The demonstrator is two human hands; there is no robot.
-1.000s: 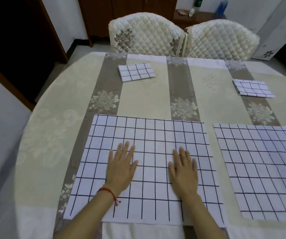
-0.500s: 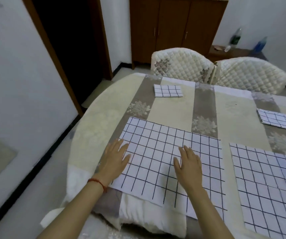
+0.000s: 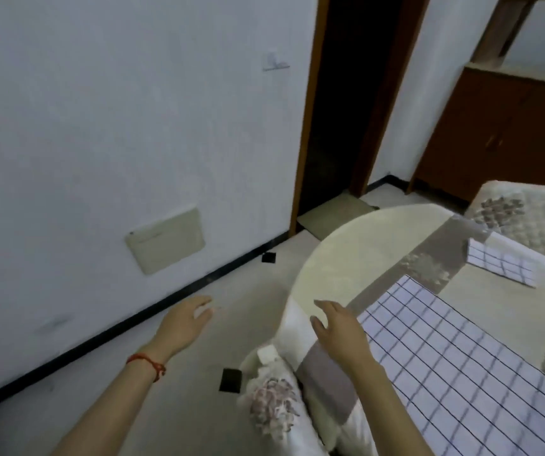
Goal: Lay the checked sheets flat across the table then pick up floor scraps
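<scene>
A white wall [image 3: 100, 126] with a black skirting strip runs beside a pale floor [image 3: 172, 390], and a dark doorway [image 3: 346, 110] opens at the far end; the round worktop [image 3: 340, 264], under a cream and grey floral cloth, fills the right of the view. One large checked sheet [image 3: 462, 350] lies flat on it, and a smaller folded checked sheet [image 3: 501, 268] sits farther back, apart from the first. Two dark square scraps show on the floor: the near scrap [image 3: 230, 380] just beside the hanging cloth, the far scrap [image 3: 268, 257] close to the skirting. The left hand [image 3: 185, 324] hangs over the floor, fingers loosely spread and holding nothing; the right hand [image 3: 340, 327] is over the worktop edge, likewise spread and bare. The step in hand looks to be the turn from sheets to scraps; to do it well the person would likely bend low, take the near scrap first with the left hand, pinching an edge since a thin piece lies flush, then reach for the far scrap; the folded sheet may want opening too.
</scene>
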